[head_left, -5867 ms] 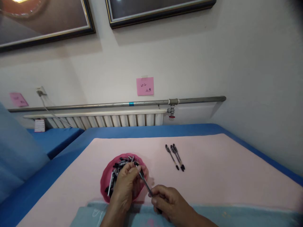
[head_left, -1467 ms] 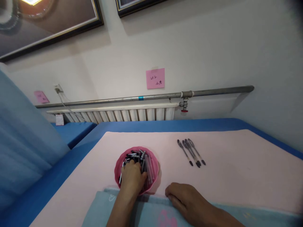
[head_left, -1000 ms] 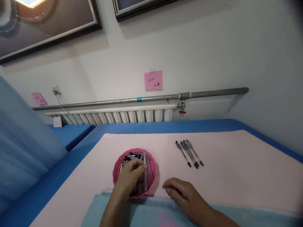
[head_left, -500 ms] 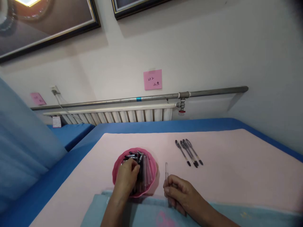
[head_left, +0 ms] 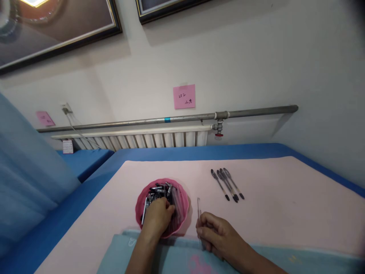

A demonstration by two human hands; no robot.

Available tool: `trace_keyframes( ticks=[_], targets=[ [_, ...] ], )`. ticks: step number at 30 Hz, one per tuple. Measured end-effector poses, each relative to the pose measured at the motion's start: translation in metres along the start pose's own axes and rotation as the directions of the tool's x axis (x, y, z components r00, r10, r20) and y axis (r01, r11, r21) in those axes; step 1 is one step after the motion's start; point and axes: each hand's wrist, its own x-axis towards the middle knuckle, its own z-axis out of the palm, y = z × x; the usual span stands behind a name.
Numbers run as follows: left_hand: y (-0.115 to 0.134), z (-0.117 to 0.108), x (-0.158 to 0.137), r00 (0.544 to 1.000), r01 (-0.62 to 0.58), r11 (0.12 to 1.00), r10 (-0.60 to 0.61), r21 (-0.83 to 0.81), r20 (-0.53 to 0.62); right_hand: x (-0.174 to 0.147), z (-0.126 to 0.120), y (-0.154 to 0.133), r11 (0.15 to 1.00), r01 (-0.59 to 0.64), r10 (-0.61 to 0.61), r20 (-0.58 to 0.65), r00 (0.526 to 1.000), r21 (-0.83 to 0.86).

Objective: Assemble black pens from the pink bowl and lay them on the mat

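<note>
A pink scalloped basket holds black pen parts and clear tubes. Down inside it is my left hand, fingers bent together among the parts; whatever they grip is hidden. Just right of the basket, my right hand pinches a clear pen barrel held upright between thumb and fingers. Several black-capped pens lie side by side on the pink mat, beyond my right hand.
The pink mat covers a blue bed-like table. Light blue cloth lies along the near edge. Behind stand a white radiator and a metal pipe on the wall. A blue curtain hangs at left.
My left hand has moved slightly right and nearer within the basket, uncovering more pen parts at its left. My right hand still holds the clear barrel in nearly the same place.
</note>
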Motion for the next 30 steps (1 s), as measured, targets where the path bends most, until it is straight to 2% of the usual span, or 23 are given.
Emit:
trace_keyframes(
  ticks=[7,11,16,18,20,22,25,28,30],
  targets=[
    [0.002,0.003,0.002,0.999,0.013,0.999,-0.015,-0.053,-0.035,0.002,-0.001,0.001,1.000,0.007,-0.007,-0.014,1.000,-0.014],
    [-0.007,-0.007,-0.001,0.996,0.034,0.994,-0.042,-0.105,-0.079,0.003,-0.003,0.003,0.999,0.037,-0.037,0.000,0.999,-0.006],
    [-0.031,-0.022,-0.004,0.977,0.123,0.918,-0.179,-0.378,-0.118,0.003,-0.004,0.004,0.999,0.053,-0.053,-0.060,0.997,-0.006],
    [-0.034,-0.023,-0.004,0.971,0.142,0.861,-0.218,-0.488,-0.101,0.005,-0.009,0.004,0.997,0.073,-0.072,-0.120,0.990,0.003],
    [-0.030,-0.021,-0.005,0.978,0.126,0.791,-0.200,-0.598,-0.058,0.009,-0.017,0.005,0.994,0.106,-0.106,-0.211,0.972,-0.009],
    [-0.022,-0.018,-0.006,0.988,0.086,0.705,-0.154,-0.704,-0.033,0.014,-0.026,0.006,0.984,0.152,-0.172,-0.295,0.940,-0.090],
    [-0.009,-0.015,-0.008,0.987,0.015,0.594,-0.139,-0.804,-0.084,0.024,-0.037,0.011,0.908,0.210,-0.335,-0.331,0.882,-0.362],
    [-0.003,-0.010,-0.007,0.982,-0.010,0.562,-0.149,-0.827,-0.114,0.042,-0.042,0.014,0.736,0.158,-0.433,-0.278,0.857,-0.659],
    [-0.002,-0.006,-0.005,0.984,-0.028,0.560,-0.130,-0.828,-0.121,0.060,-0.045,0.013,0.681,0.115,-0.448,-0.288,0.846,-0.723]
  ],
)
